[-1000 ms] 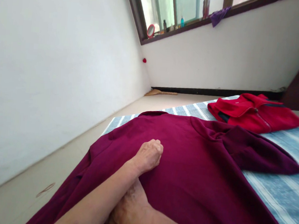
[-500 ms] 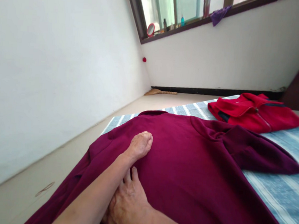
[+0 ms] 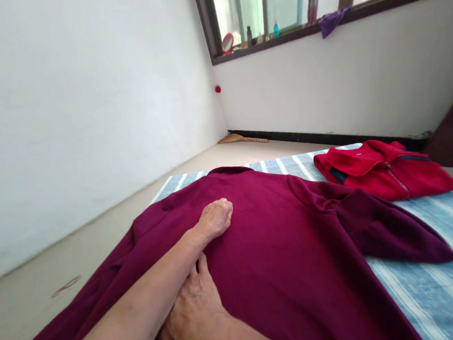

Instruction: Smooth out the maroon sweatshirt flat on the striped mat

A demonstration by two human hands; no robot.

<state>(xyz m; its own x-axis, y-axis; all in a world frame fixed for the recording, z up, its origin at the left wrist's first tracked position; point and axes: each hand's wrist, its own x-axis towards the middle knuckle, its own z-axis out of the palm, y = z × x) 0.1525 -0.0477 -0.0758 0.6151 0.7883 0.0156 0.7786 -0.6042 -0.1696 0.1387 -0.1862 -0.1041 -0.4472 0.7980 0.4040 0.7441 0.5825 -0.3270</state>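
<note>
Maroon garment (image 3: 283, 244) under left fingers (image 3: 228, 210), seemingly touching.

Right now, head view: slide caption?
Left hand curled over spread maroon garment, right hand partly hidden by left forearm; folded red garment beyond.

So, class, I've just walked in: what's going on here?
A person has both bare hands at a maroon garment spread over a blue-and-white striped cover. The left hand, fingers curled, is farther out; the right hand is nearer, partly hidden by the left forearm. Whether either one grips the fabric can't be told. One sleeve points toward the picture's right, and a folded red jacket lies beyond it.
</note>
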